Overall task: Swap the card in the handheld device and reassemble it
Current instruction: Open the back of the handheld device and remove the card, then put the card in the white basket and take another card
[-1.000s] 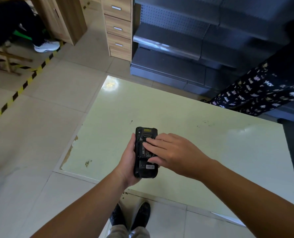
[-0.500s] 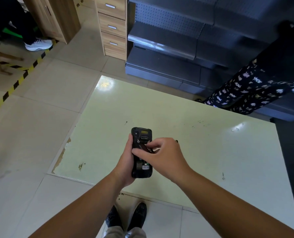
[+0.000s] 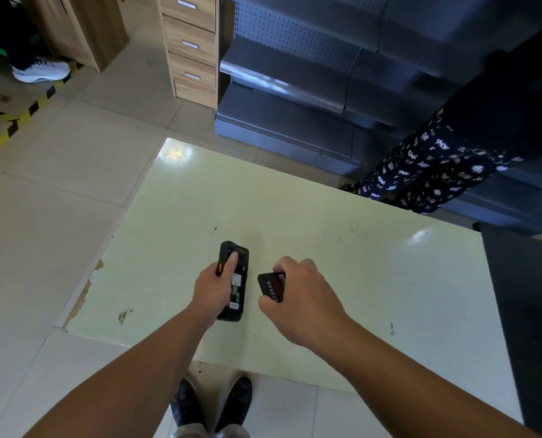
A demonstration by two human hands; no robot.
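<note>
A black handheld device lies back-up in my left hand, thumb resting near its top end. Its rear compartment is open, with white labels and a small green part showing inside. My right hand is a short way to the right of the device, shut on a flat black battery with a row of contacts along one edge. Both hands hover over the pale green table. No card is visible apart from the parts inside the compartment.
The table's left edge has chipped paint. A person in patterned trousers stands at the far right corner. Grey metal shelving and a wooden drawer unit stand behind. My shoes show below the front edge.
My right hand has lifted the black battery out of the device's back and moved it to the right. The compartment now lies open. The left hand keeps holding the device.
</note>
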